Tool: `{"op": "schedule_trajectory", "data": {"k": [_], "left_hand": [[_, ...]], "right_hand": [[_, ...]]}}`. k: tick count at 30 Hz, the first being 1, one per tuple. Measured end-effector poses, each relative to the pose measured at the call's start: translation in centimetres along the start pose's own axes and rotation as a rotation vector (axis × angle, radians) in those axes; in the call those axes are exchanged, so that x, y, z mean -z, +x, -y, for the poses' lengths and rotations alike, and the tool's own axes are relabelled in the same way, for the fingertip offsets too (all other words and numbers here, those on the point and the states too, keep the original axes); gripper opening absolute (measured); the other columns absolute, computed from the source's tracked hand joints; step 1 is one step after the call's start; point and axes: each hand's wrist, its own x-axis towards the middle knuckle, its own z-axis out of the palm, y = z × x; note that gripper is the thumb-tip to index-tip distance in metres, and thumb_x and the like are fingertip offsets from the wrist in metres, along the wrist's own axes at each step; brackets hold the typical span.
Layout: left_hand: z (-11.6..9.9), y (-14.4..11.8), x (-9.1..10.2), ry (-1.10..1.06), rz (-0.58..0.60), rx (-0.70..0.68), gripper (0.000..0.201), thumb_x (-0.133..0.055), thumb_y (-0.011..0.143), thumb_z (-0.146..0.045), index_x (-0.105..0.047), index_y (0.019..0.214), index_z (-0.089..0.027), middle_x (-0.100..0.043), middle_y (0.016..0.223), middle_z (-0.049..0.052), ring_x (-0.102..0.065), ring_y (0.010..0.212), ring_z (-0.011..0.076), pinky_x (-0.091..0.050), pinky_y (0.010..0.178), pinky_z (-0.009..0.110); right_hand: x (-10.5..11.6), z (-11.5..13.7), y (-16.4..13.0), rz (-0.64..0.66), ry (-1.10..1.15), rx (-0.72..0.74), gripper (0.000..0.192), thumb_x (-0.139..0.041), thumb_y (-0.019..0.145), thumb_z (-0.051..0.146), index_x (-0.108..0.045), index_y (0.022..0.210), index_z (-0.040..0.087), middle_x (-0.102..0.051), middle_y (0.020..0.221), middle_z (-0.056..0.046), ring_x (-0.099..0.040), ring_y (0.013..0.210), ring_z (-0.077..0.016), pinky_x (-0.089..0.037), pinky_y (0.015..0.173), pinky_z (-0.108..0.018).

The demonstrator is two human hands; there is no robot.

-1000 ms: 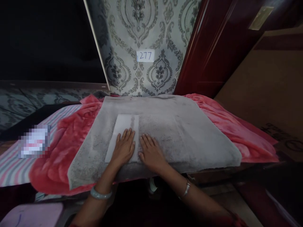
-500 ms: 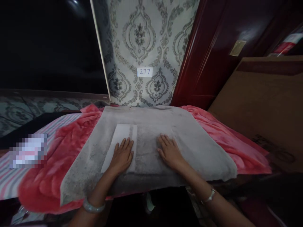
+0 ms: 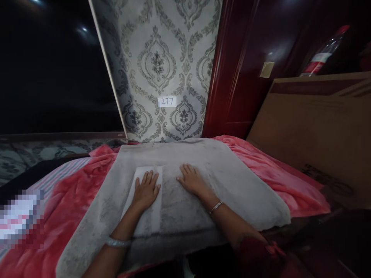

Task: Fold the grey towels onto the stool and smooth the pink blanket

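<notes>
Both hands lie flat, fingers spread: left hand (image 3: 145, 190) on the white strip (image 3: 144, 200), whose long axis runs away from the person; right hand (image 3: 191, 180) on the grey towel (image 3: 237, 185).

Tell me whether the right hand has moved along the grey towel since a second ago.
Yes. The right hand slid rightward, away from the white strip under the left hand.

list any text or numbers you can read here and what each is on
"277": handwritten on a small white label stuck to the patterned wallpaper.
Bottle label, red and white: too blurred to read.
Dark print on the cardboard box: not legible.
Pixelated patch: unreadable.
</notes>
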Motion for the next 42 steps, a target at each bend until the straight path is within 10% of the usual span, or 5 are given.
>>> {"op": "schedule_trajectory", "data": {"k": [9, 21, 29, 35, 42], "left_hand": [[0.4, 0.1, -0.5, -0.071, -0.099, 0.001, 0.056, -0.037, 0.098, -0.034, -0.044, 0.151, -0.017, -0.033, 0.161, 0.016, -0.026, 0.151, 0.0318, -0.022, 0.12, 0.061], [5.3, 3.3, 3.0, -0.871, -0.193, 0.609, 0.064, -0.073, 0.073, -0.019, -0.057, 0.133, -0.009, -0.059, 0.139, 0.023, -0.048, 0.138, 0.0378, -0.039, 0.112, 0.044], [7.3, 3.1, 3.2, -1.329, -0.009, 0.597, 0.029, -0.081, 0.068, -0.027, -0.067, 0.087, -0.01, -0.074, 0.076, 0.014, -0.073, 0.069, 0.0268, -0.059, 0.065, 0.035], [7.1, 0.1, 3.0, -1.504, 0.127, 0.573, 0.024, -0.081, 0.069, -0.022, -0.068, 0.086, -0.01, -0.073, 0.07, 0.013, -0.07, 0.058, 0.0244, -0.06, 0.058, 0.034], [7.1, -1.8, 3.3, -1.553, 0.238, 0.511, 0.042, -0.09, 0.058, -0.026, -0.068, 0.09, -0.012, -0.076, 0.077, 0.013, -0.072, 0.064, 0.0251, -0.061, 0.06, 0.034]], "right_hand": [[0.4, -8.2, -1.2, -0.046, 0.17, -0.378, 0.064, -0.039, 0.102, 0.037, -0.032, 0.155, 0.003, -0.035, 0.158, -0.023, -0.029, 0.148, -0.0301, -0.023, 0.119, -0.05], [0.7, -9.1, 1.2, -0.13, 0.573, -0.495, 0.081, -0.065, 0.081, 0.026, -0.037, 0.154, 0.006, -0.055, 0.143, -0.021, -0.052, 0.133, -0.0314, -0.042, 0.11, -0.038], [0.8, -9.6, 0.6, -0.197, 0.944, -0.523, 0.063, -0.069, 0.075, 0.024, -0.059, 0.136, 0.013, -0.067, 0.129, -0.015, -0.063, 0.119, -0.0265, -0.051, 0.096, -0.033], [0.6, -10.1, -2.2, 0.002, 1.184, -0.52, 0.033, -0.071, 0.075, 0.04, -0.071, 0.092, 0.012, -0.074, 0.078, -0.012, -0.071, 0.072, -0.0265, -0.058, 0.064, -0.036], [1.8, -9.4, -2.3, 0.003, 1.203, -0.486, 0.041, -0.083, 0.06, 0.026, -0.068, 0.097, 0.018, -0.075, 0.088, -0.007, -0.07, 0.08, -0.0241, -0.058, 0.072, -0.034]]}}
